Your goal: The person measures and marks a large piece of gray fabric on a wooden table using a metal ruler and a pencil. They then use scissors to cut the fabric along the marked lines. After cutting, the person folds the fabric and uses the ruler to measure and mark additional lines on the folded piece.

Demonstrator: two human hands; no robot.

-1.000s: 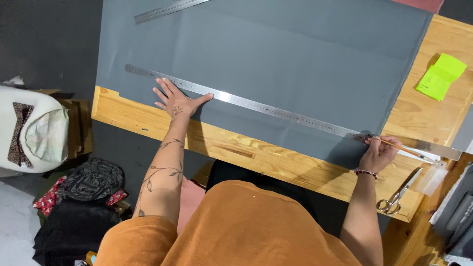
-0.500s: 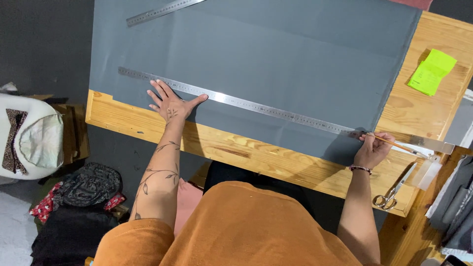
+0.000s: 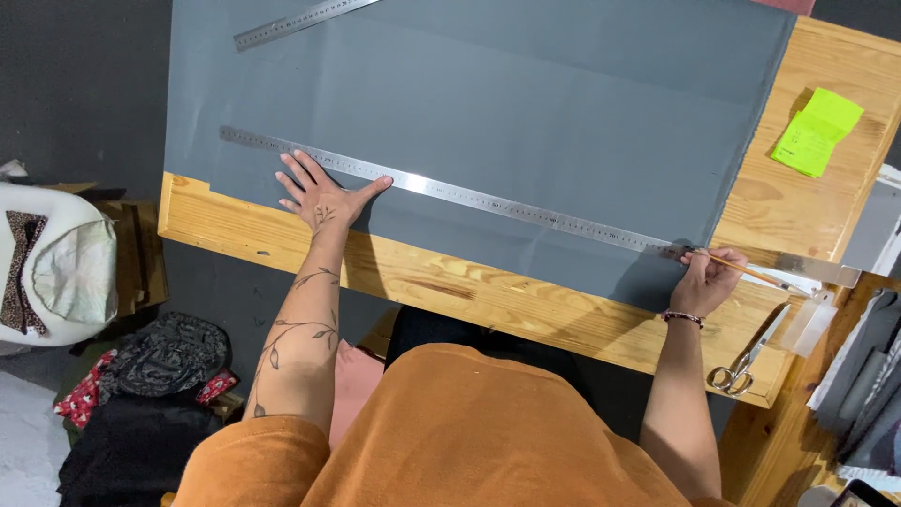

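A large grey sheet of fabric (image 3: pixel 526 103) lies spread over a wooden table (image 3: pixel 450 282). Across it runs a long steel ruler (image 3: pixel 526 211), from upper left to lower right. My left hand (image 3: pixel 324 192) lies flat with fingers spread, pressing on the ruler's left part. My right hand (image 3: pixel 709 277) holds a thin pencil (image 3: pixel 751 272) with its tip against the ruler's edge near the fabric's right border.
A second steel ruler (image 3: pixel 300 21) lies at the fabric's far edge. Green sticky notes (image 3: pixel 817 131) sit on the table's right part. Scissors (image 3: pixel 746 361) and a clear plastic piece (image 3: pixel 809 324) lie by the right corner. Bags and clothes (image 3: pixel 141 376) lie on the floor at left.
The view has shifted a little. My right hand with the pencil has slid slightly leftwards along the ruler. My left hand stays pressed on the ruler.
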